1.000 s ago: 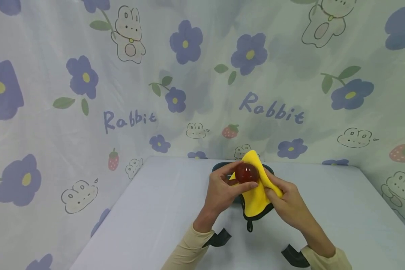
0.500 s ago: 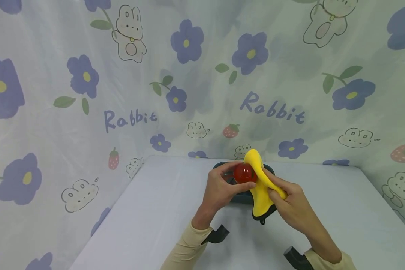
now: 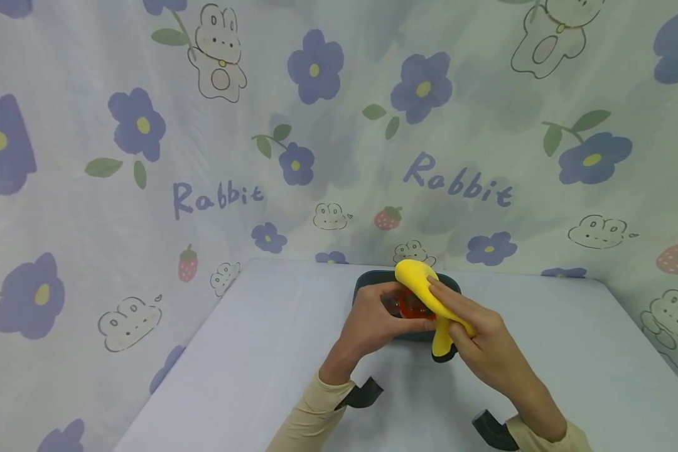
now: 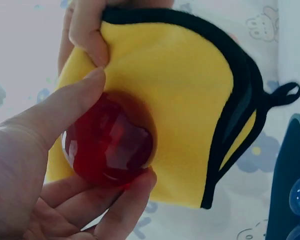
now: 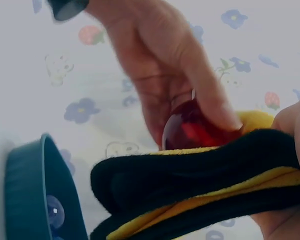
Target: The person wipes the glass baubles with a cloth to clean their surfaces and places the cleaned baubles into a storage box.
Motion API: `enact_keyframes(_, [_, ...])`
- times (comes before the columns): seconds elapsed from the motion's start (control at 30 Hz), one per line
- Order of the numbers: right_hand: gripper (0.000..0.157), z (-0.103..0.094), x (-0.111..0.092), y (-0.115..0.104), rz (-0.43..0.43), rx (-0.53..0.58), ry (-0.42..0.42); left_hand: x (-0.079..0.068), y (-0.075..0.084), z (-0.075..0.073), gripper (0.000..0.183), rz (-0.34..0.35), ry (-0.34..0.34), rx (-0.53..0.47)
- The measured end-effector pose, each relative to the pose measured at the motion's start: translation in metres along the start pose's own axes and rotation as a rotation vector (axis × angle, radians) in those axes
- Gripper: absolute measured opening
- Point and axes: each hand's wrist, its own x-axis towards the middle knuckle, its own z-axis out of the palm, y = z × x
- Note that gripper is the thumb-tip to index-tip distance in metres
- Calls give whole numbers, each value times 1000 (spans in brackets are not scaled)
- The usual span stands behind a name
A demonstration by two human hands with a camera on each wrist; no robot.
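My left hand (image 3: 366, 320) grips a glossy, see-through red ball (image 4: 110, 142) between thumb and fingers. Behind and against that ball lies a soft yellow cloth (image 4: 185, 95) with black edging and a small black loop. My right hand (image 3: 483, 329) pinches the cloth in a fold, its fingers pressing it toward the ball's right side. In the head view the cloth's upper part bends over the ball and hides some of it. The right wrist view shows the black-trimmed edges of the folded cloth close up, the ball just beyond them.
A dark teal container (image 3: 363, 280) stands on the white table (image 3: 260, 351) behind the hands. Clear balls (image 4: 299, 196) lie inside it. A curtain (image 3: 339, 125) printed with flowers and rabbits hangs around the table. Black mounts sit on both wrists.
The cloth has gone from hanging spread behind the ball to folding over its top and right side. The ball sits slightly lower, and its outer end has turned away from view.
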Motion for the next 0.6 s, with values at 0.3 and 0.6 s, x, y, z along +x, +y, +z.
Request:
enact_keyframes(0.3, [69, 0, 3, 9, 0, -35, -28, -4, 11, 1, 49, 45, -48, 46])
enact_keyframes(0.6, [50, 1, -1, 22, 122, 152, -43, -8, 14, 4, 49, 43, -25, -34])
